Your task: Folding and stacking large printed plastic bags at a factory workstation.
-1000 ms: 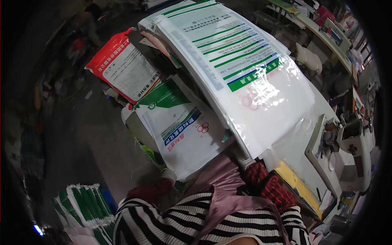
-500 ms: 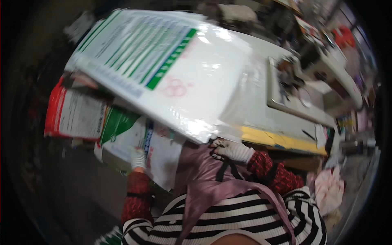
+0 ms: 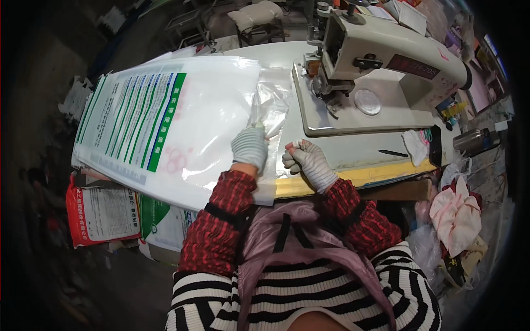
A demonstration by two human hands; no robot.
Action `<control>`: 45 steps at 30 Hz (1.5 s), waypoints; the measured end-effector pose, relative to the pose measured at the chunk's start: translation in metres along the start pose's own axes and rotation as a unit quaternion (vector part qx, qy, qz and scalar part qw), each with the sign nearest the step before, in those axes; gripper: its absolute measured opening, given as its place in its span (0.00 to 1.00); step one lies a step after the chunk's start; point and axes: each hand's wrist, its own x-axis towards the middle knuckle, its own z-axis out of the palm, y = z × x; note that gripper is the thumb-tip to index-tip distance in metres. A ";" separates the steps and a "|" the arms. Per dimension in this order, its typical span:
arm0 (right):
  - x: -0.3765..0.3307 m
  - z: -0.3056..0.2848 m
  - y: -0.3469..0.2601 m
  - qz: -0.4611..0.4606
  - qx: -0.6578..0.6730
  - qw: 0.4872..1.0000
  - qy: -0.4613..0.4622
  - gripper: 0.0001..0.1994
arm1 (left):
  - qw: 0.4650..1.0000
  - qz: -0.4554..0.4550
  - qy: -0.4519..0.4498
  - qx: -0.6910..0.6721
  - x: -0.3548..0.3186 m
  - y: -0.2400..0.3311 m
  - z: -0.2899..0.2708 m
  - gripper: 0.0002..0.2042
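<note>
A stack of white printed sacks (image 3: 212,105) with green stripes lies flat on the left of the table, clear plastic liner (image 3: 276,91) sticking out at its right end. My left hand (image 3: 249,148), in a pale ribbed glove, rests over that end, its fingers closed on the creased liner. Beside it, just past the liner, my right hand (image 3: 312,165) hovers near the table's front edge with fingers curled in. Its glove leaves some fingertips bare, and whatever it pinches, if anything, is hidden. A cream sewing machine (image 3: 381,60) stands beyond my right hand.
Yellow tape (image 3: 359,176) runs along the table's front edge. A black pen (image 3: 393,153) and a white cloth (image 3: 415,146) lie right of my right hand. Below the stack at left are a red-and-white sack (image 3: 105,212) and a green-and-white sack (image 3: 163,223). A pale crumpled cloth (image 3: 455,215) hangs at right.
The sack stack, raised and tilted before, now lies lower and flat on the table. My left hand has come up from the lower sacks onto the liner; my right hand has risen to the table edge.
</note>
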 end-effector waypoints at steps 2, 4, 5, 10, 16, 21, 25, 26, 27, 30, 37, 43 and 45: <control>0.007 -0.004 -0.005 -0.002 0.026 1.000 -0.014 0.10 | 0.999 0.025 -0.031 -0.035 -0.004 -0.014 0.000 0.16; 0.020 0.003 -0.007 -0.015 0.010 1.000 0.011 0.10 | 0.996 0.039 -0.009 -0.077 -0.010 -0.026 0.003 0.12; 0.029 0.006 -0.009 -0.019 -0.004 1.000 0.002 0.11 | 0.986 0.016 0.006 -0.163 -0.013 -0.031 0.005 0.10; 0.056 0.018 -0.010 -0.039 -0.205 0.978 -0.024 0.11 | 0.962 0.028 0.095 -0.256 -0.022 -0.027 0.002 0.05; 0.076 0.023 0.019 -0.112 -0.146 0.983 0.026 0.12 | 0.973 0.012 0.161 -0.165 -0.018 -0.016 0.006 0.05; 0.059 0.027 -0.008 -0.044 -0.146 0.988 0.008 0.24 | 0.968 -0.087 0.194 -0.134 -0.009 -0.018 -0.009 0.05; 0.016 0.023 -0.014 -0.012 -0.165 0.986 0.020 0.14 | 0.992 -0.043 0.088 0.074 -0.001 -0.146 -0.049 0.08; 0.009 0.004 -0.012 0.021 -0.272 0.961 0.044 0.13 | 0.962 0.148 0.136 0.185 -0.018 -0.099 -0.088 0.12; 0.002 0.002 -0.004 0.014 -0.274 0.961 0.032 0.13 | 0.960 0.140 0.144 0.193 -0.033 -0.092 -0.101 0.12; -0.021 -0.003 0.010 -0.288 -0.497 0.815 0.076 0.09 | 0.824 -0.241 0.158 -0.487 -0.062 -0.063 -0.117 0.12; -0.067 0.112 -0.030 -0.502 -0.521 0.666 -0.183 0.11 | 0.929 -0.123 0.140 -0.320 -0.133 -0.003 -0.138 0.12; 0.067 -0.017 0.013 -0.491 -0.618 0.615 0.010 0.14 | 0.964 -0.017 0.240 -0.112 -0.199 -0.034 -0.169 0.05; 0.048 -0.012 0.013 -0.508 -0.618 0.598 0.046 0.16 | 0.961 -0.023 0.265 -0.076 -0.210 -0.048 -0.175 0.05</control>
